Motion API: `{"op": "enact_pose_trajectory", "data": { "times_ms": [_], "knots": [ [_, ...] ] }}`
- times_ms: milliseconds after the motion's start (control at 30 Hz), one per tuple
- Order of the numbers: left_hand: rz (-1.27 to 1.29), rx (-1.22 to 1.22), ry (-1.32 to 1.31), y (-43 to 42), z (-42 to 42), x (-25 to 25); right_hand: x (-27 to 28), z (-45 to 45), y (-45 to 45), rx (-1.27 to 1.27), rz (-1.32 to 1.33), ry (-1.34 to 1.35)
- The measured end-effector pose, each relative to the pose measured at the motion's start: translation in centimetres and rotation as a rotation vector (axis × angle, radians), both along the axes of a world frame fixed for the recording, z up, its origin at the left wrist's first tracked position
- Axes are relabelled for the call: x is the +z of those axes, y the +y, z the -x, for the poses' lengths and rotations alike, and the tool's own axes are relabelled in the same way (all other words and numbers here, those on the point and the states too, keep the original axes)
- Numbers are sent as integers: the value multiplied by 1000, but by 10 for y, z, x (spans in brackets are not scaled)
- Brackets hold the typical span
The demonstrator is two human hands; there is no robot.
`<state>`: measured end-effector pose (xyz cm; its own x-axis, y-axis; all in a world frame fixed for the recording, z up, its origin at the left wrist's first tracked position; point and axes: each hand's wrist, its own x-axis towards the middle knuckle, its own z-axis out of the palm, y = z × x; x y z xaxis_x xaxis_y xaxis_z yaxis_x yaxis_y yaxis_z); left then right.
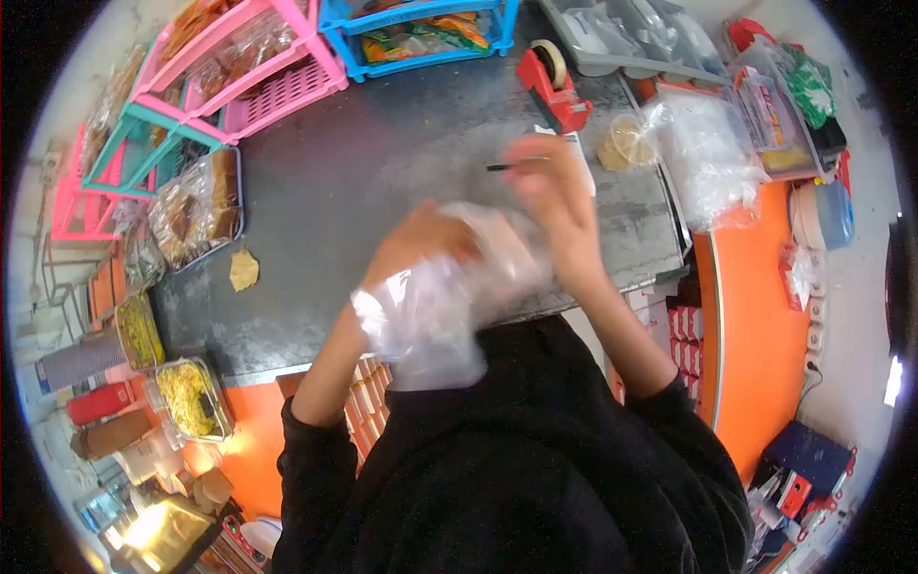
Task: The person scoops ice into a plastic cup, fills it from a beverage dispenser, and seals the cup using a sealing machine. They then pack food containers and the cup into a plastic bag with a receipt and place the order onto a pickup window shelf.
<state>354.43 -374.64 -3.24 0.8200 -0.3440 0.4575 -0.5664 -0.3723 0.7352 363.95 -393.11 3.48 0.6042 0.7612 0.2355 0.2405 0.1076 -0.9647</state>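
Observation:
Above the near edge of the dark table, my left hand (pixel 416 244) is wrapped round clear plastic bags (pixel 430 325) that hang down in front of the black top. Some of the plastic lies between the two hands and is smeared by motion. My right hand (pixel 555 191) is raised to the right of the plastic, its fingers blurred. A thin dark stick-like item (pixel 498 167) shows at its fingertips; whether the fingers grip it is unclear. Behind that hand lies a white paper (pixel 581 163), partly hidden.
A red tape dispenser (pixel 559 96) stands at the back, near a pile of clear bags (pixel 708 158) on the right. Pink racks (pixel 287 96) and a blue rack (pixel 421 67) line the back left. Packaged bread (pixel 196 210) and a brown scrap (pixel 244 271) lie left.

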Motion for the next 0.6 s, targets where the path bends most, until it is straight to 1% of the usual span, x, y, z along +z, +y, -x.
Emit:
{"op": "enact_pose_trajectory", "data": {
  "times_ms": [67, 100, 133, 167, 200, 233, 267, 300, 333, 367, 433, 467, 500, 533, 567, 600],
  "knots": [
    [422, 549, 298, 4, 13, -12, -30, 13, -6, -654, -7, 87],
    [250, 841, 227, 2, 14, -8, -44, 24, 0, -636, -22, 90],
    [69, 1123, 151, -2, 14, -5, -57, 38, 8, -531, 111, -233],
    [60, 1134, 146, 3, 4, -19, -63, 49, 19, -420, 243, -553],
    [157, 1260, 270, 13, -12, -48, -59, 61, 34, -355, 338, -596],
    [258, 1378, 394, 18, -18, -63, -55, 74, 52, -293, 433, -640],
    [255, 1378, 387, 18, -18, -44, -58, 80, 70, -297, 426, -642],
    [247, 1401, 510, 17, -22, -7, -66, 77, 90, -395, 407, -636],
    [240, 1418, 631, 18, -27, 17, -72, 73, 107, -498, 386, -632],
    [240, 1404, 613, 21, -28, 17, -77, 70, 121, -516, 380, -642],
    [-315, 1416, 164, 35, -24, 5, -83, 57, 136, -543, 389, -519],
    [-581, 1385, -72, 41, -24, 3, -77, 49, 130, -567, 387, -529],
    [-572, 1370, -91, 45, -22, 9, -70, 42, 120, -358, 455, -501],
    [-753, 1244, -93, 49, -19, 14, -65, 36, 111, -144, 523, -469],
    [-931, 1112, -94, 48, -15, 20, -84, 30, 107, -195, 460, -727],
    [-923, 1100, -109, 44, -9, 27, -90, 17, 100, -213, 466, -732]
  ]
}}
